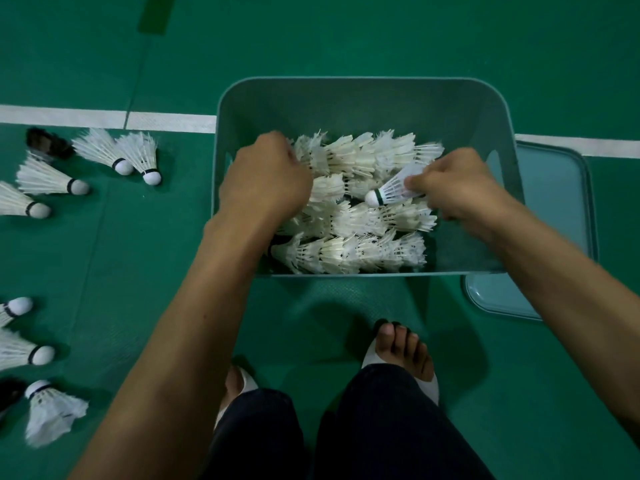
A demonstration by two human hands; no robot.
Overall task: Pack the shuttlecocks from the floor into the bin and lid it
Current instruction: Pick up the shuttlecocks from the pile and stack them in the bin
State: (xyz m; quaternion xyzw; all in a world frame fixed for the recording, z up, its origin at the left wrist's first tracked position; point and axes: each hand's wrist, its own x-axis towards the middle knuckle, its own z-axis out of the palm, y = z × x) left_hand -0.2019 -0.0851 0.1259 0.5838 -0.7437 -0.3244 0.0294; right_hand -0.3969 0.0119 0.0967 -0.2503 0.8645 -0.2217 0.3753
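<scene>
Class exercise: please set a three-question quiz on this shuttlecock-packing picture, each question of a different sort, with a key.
1. True or false: the flat teal plastic lid sits on the rectangular teal plastic bin.
2. Which hand pinches the feathers of the white shuttlecock with a dark-banded cork over the bin? A) left B) right
3. Fill in: loose white feather shuttlecocks lie on the green floor to the person's ____.

Key: 1 false, it lies beside the bin; 2 B, the right hand; 3 left.
</scene>
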